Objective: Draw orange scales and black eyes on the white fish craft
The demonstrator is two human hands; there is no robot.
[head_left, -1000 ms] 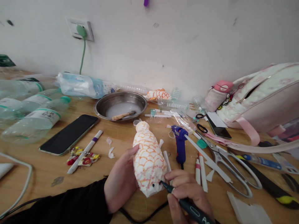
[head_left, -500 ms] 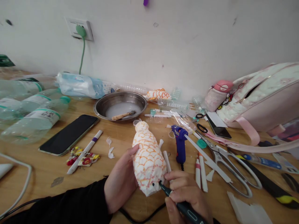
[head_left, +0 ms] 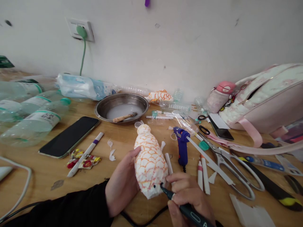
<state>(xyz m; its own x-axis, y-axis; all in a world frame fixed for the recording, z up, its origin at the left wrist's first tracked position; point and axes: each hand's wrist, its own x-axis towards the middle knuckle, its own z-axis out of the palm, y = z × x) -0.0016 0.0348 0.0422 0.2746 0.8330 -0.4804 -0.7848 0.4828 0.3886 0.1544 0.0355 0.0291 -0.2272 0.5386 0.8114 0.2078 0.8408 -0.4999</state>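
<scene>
Orange-scaled white fish figure; black marker tip touching its near end.

Left hand bare — black long sleeve; right hand bare

The left grip, a bare hand in a black sleeve, holds a white fish figure with orange scales over the wooden surface. The right grip pinches a black marker; its tip touches the figure's near end, beside a small black dot. Just right of the figure lie a blue glue gun and scissors; a dark phone lies well to the left.
</scene>
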